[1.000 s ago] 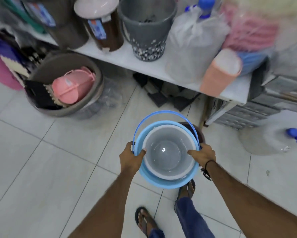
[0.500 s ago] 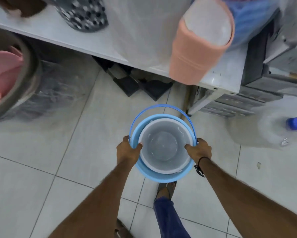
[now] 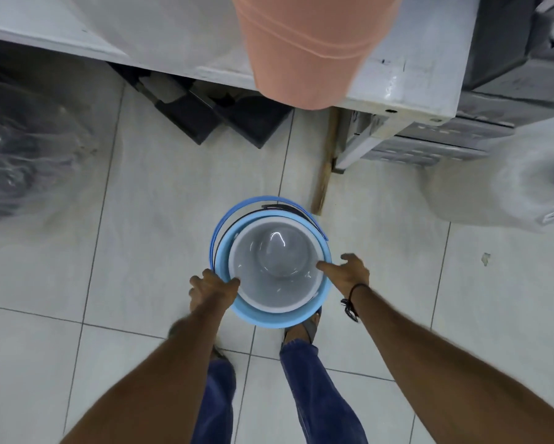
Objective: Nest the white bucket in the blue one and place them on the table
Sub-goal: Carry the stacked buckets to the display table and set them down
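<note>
White bucket [image 3: 274, 283] nested in blue bucket [image 3: 279, 318], floor-level

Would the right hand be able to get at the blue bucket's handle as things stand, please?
Probably yes: the right hand sits at the rim of the blue bucket, and the handle arcs over the far rim with nothing covering it.

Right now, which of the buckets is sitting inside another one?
The white bucket: it sits nested inside the blue bucket, whose rim rings it. The peach bucket stands apart on the table.
</note>
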`<control>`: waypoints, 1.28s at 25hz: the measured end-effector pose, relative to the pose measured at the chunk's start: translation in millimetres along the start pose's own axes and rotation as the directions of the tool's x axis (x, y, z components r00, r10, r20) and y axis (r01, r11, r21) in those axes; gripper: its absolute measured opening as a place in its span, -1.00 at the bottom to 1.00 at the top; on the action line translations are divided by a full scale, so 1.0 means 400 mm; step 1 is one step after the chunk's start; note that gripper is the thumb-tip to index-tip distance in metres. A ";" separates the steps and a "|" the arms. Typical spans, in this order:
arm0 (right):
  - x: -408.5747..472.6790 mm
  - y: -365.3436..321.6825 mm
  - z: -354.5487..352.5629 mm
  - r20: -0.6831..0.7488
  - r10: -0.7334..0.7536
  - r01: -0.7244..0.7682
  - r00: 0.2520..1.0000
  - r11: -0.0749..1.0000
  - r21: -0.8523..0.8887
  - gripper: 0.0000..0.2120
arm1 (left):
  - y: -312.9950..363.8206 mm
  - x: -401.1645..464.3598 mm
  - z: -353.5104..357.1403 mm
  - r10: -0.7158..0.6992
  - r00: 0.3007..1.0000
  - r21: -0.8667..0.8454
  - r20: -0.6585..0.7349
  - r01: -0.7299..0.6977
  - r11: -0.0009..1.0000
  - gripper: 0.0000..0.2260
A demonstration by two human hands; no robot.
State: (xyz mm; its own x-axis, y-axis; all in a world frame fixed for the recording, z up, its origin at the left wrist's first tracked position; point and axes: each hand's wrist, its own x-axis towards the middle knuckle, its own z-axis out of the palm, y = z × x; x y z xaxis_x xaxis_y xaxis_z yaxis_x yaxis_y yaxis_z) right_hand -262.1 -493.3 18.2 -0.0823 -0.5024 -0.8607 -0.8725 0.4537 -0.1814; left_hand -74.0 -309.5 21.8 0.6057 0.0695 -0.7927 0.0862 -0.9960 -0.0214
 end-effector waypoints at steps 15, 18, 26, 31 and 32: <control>-0.036 0.086 0.184 0.043 0.182 -0.181 0.982 0.871 0.457 -0.80 | -0.048 0.153 -0.111 0.104 0.985 -0.403 0.137 -0.040 0.914 -0.25; -0.134 -0.003 0.188 0.051 0.134 -0.143 0.990 0.896 0.419 -0.77 | -0.111 0.104 -0.216 0.075 0.990 -0.424 0.120 -0.018 0.906 -0.38; -0.677 -0.344 0.212 0.150 -0.047 -0.015 0.988 0.924 0.382 -0.62 | -0.352 -0.174 -0.771 0.059 0.998 -0.629 0.017 -0.035 0.777 -0.45; -1.050 -0.582 0.233 0.069 -0.243 0.221 0.968 0.947 0.233 -0.53 | -0.484 -0.315 -1.151 0.087 0.990 -0.692 -0.113 -0.141 0.708 -0.47; -1.112 -0.625 0.234 0.039 -0.280 0.268 0.959 0.944 0.193 -0.54 | -0.503 -0.336 -1.212 0.106 0.984 -0.691 -0.143 -0.177 0.701 -0.49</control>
State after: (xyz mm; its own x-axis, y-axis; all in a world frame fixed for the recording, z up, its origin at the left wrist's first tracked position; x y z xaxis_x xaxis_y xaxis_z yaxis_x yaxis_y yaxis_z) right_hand 37.7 -314.3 401.9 0.1843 -0.5800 -0.7935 -0.7530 0.4356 -0.4933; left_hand 210.6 -91.6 427.9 0.7186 -0.0297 -0.6948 0.5001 -0.6722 0.5460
